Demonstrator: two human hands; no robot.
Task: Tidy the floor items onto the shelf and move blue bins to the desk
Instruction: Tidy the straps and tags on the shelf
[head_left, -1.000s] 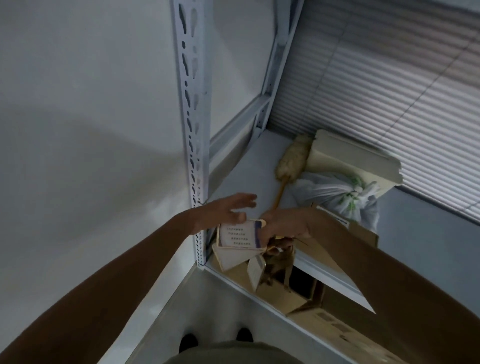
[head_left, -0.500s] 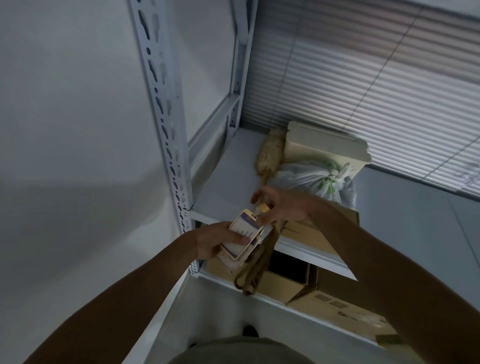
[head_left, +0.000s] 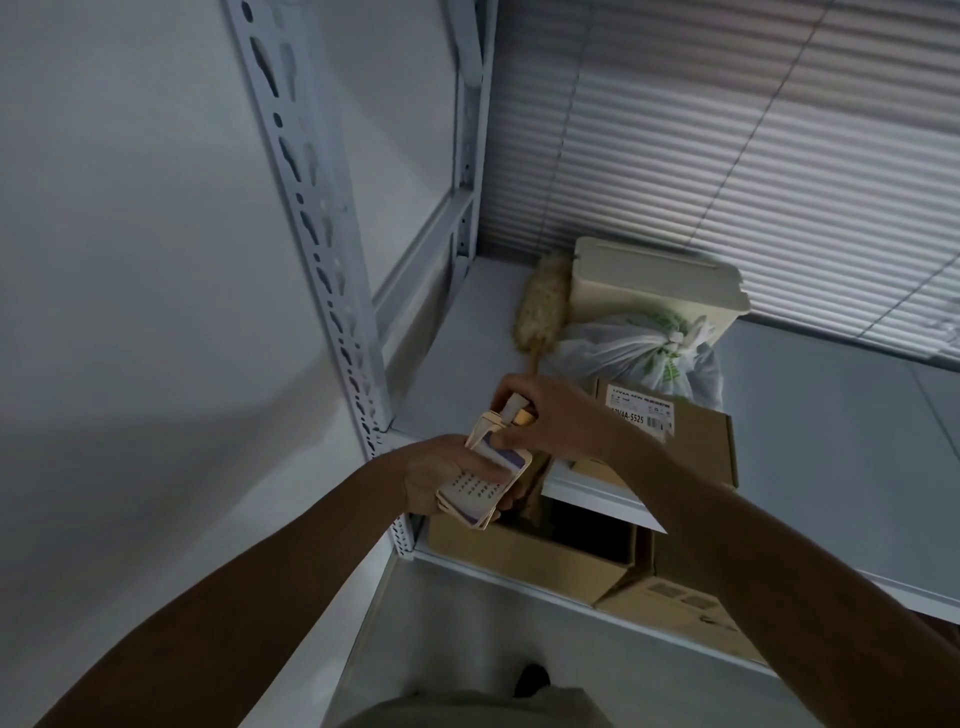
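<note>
Two grips on one bundle, seen from the head view. My left grip (head_left: 447, 483) is wrapped round a stack of printed cards (head_left: 485, 486), with the palm under it and the fingers and thumb curled up its sides, so it is closed firmly on the stack. My right grip (head_left: 556, 421) comes over from above. Its bent fingers pinch the upper end of the same stack, where a pale tab sticks out between them.

My left forearm reaches up from the lower left corner and my right forearm from the lower right. They meet at the front edge of the white metal shelf (head_left: 467, 364), just beside its slotted upright (head_left: 311, 234). The stack is tilted, its top end toward the shelf board. I cannot tell whether it touches the edge. Something brown hangs behind it, too dark to make out.

On the board a fluffy duster (head_left: 543, 312) lies toward the back, next to a cream lidded box (head_left: 654, 280). A tied plastic bag (head_left: 634, 348) with green print sits in front of that box. A labelled carton (head_left: 696, 441) stands nearer, just behind my right wrist. On the level below is an open cardboard box (head_left: 519, 556). Closed blinds (head_left: 727, 156) hang behind the shelf.
</note>
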